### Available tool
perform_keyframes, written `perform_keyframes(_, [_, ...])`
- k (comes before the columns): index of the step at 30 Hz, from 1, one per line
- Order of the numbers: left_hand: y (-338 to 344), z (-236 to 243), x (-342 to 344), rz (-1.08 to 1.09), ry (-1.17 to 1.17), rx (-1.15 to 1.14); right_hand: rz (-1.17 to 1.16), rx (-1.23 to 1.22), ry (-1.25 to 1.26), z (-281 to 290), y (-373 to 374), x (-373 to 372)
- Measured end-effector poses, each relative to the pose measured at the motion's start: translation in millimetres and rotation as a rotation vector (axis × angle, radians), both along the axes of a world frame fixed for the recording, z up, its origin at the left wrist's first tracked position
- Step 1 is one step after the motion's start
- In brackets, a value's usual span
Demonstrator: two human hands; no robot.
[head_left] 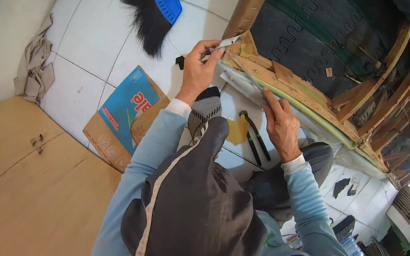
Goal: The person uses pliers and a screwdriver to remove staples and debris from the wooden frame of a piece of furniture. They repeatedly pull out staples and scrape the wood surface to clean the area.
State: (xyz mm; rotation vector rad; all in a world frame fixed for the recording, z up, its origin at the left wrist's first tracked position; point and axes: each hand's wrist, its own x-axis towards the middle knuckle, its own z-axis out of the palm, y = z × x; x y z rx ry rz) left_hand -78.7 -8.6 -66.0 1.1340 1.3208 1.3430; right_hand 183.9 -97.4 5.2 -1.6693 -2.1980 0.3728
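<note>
The frame (288,80), a wooden one with wavy springs (293,36), lay tilted on the right side of the person, and its near corner was just beyond the left fingertips. The left hand (197,74) had its thumb and forefinger closed together on a pale strip (230,42) at this corner; the strip came out from between the fingertips and reached over the wood. The right hand (283,125) was lower, beside the long rail, with its fingers bent around a thin tool (249,72). The forefinger was stretched along this tool, whose handle was mostly hidden by the hand. The shaft went from the right fingertips up to the corner, near the left fingers; whether its tip touched the wood, I could not tell. Pliers (252,144) lay on the tiles (80,75) between the forearms, just beside a yellow piece (237,130).
</note>
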Motion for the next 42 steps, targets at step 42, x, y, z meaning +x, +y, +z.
perform_keyframes(42, [4.9, -10.6, -8.9, -0.048, -0.122, -0.018, 0.001, -0.105, 0.328, -18.0, 8.2, -6.0])
